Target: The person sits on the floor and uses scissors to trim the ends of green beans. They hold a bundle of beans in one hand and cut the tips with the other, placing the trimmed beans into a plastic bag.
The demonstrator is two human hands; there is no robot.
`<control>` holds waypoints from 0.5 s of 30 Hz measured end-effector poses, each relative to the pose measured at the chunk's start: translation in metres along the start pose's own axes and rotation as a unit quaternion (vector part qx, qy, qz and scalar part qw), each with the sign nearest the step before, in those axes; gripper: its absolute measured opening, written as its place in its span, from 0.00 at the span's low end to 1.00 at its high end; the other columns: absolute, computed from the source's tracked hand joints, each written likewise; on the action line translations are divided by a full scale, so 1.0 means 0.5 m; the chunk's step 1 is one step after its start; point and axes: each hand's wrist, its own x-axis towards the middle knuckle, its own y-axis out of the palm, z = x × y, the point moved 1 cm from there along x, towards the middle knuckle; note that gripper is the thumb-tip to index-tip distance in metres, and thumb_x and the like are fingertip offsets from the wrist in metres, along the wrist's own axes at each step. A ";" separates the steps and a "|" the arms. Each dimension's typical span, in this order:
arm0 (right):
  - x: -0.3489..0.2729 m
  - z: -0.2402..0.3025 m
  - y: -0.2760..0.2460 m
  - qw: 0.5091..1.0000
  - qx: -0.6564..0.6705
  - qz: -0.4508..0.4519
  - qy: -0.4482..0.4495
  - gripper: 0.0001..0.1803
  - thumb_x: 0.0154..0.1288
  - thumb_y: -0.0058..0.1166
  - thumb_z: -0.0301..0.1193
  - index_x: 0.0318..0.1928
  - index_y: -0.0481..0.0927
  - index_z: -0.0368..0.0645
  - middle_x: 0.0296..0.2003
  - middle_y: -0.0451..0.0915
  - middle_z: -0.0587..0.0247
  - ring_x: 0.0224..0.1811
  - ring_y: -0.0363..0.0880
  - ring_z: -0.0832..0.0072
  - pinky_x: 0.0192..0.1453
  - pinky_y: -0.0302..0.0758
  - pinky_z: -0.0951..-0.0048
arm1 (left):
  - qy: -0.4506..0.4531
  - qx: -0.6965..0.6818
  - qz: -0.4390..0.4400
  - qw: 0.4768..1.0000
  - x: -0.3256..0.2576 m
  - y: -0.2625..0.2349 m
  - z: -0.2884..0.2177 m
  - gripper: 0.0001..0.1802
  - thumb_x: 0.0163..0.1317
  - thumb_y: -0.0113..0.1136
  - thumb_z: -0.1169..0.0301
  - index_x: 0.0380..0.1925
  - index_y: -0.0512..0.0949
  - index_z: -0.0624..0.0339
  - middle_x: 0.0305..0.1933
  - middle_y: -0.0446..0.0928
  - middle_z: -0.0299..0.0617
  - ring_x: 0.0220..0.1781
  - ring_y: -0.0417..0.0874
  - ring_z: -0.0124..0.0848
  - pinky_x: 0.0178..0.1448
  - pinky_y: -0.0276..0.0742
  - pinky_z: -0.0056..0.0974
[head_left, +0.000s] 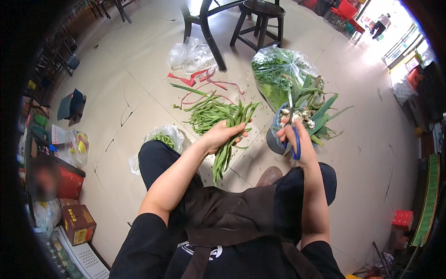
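My left hand (227,136) is closed round a bunch of long green beans (224,159), which hang past both sides of the fist. Just beyond it, a loose pile of green beans (207,114) lies on the floor. My right hand (296,135) grips blue-handled scissors (296,145), their blades pointing away from me. The scissors are over a bin (275,139) lined with a bag and heaped with leafy scraps (320,122) and pale trimmings. Whether the blades are apart is hard to make out. A plastic bag (173,135) with more beans sits by my left knee.
Behind the bin lies a clear bag of leafy greens (274,69). Red ribbon and strings (197,78), a crumpled clear bag (190,55), a dark stool (262,16) and chair legs (211,42) stand or lie farther off. Cardboard boxes (78,223) are at left; small clippings dot the tiles.
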 end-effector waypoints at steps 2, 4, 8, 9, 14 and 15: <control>-0.029 -0.010 -0.004 0.993 -0.084 0.026 0.085 0.17 0.71 0.53 0.34 0.56 0.72 0.42 0.34 0.78 0.67 0.35 0.72 0.83 0.41 0.69 0.81 | 0.017 0.038 -0.048 0.998 0.002 0.006 -0.009 0.17 0.71 0.55 0.63 0.55 0.74 0.59 0.35 0.77 0.32 0.27 0.70 0.18 0.30 0.69 0.25; -0.049 -0.029 -0.002 0.989 -0.114 0.044 0.086 0.18 0.69 0.56 0.34 0.55 0.74 0.42 0.32 0.77 0.70 0.34 0.71 0.85 0.39 0.68 0.82 | 0.017 0.084 -0.076 0.993 0.005 0.014 -0.019 0.16 0.70 0.56 0.63 0.50 0.76 0.61 0.34 0.78 0.33 0.27 0.70 0.18 0.30 0.69 0.26; -0.066 -0.052 0.003 0.993 -0.036 0.040 0.104 0.19 0.66 0.61 0.34 0.54 0.75 0.42 0.28 0.72 0.76 0.29 0.67 0.88 0.34 0.63 0.84 | 0.101 0.229 -0.115 0.961 0.031 0.023 -0.003 0.12 0.67 0.58 0.66 0.45 0.77 0.61 0.34 0.80 0.33 0.31 0.74 0.20 0.37 0.72 0.29; -0.068 -0.050 0.004 0.993 -0.013 0.041 0.113 0.19 0.65 0.61 0.33 0.54 0.75 0.42 0.27 0.72 0.76 0.29 0.66 0.88 0.34 0.63 0.84 | 0.117 0.287 -0.112 0.944 0.036 0.018 -0.004 0.12 0.66 0.58 0.68 0.46 0.77 0.62 0.34 0.79 0.32 0.32 0.74 0.21 0.39 0.73 0.31; -0.068 -0.049 -0.001 0.992 -0.026 0.031 0.116 0.19 0.66 0.61 0.34 0.53 0.75 0.41 0.28 0.74 0.74 0.29 0.68 0.87 0.33 0.66 0.84 | 0.145 0.292 -0.151 0.933 0.044 0.036 -0.005 0.13 0.66 0.57 0.70 0.49 0.77 0.61 0.35 0.80 0.32 0.33 0.75 0.21 0.40 0.73 0.30; -0.069 -0.051 -0.001 0.992 -0.038 0.025 0.117 0.19 0.65 0.61 0.34 0.53 0.75 0.41 0.28 0.74 0.74 0.28 0.68 0.88 0.33 0.66 0.84 | 0.144 0.279 -0.155 0.937 0.045 0.039 -0.005 0.13 0.66 0.57 0.70 0.49 0.77 0.61 0.36 0.80 0.33 0.34 0.76 0.21 0.40 0.73 0.30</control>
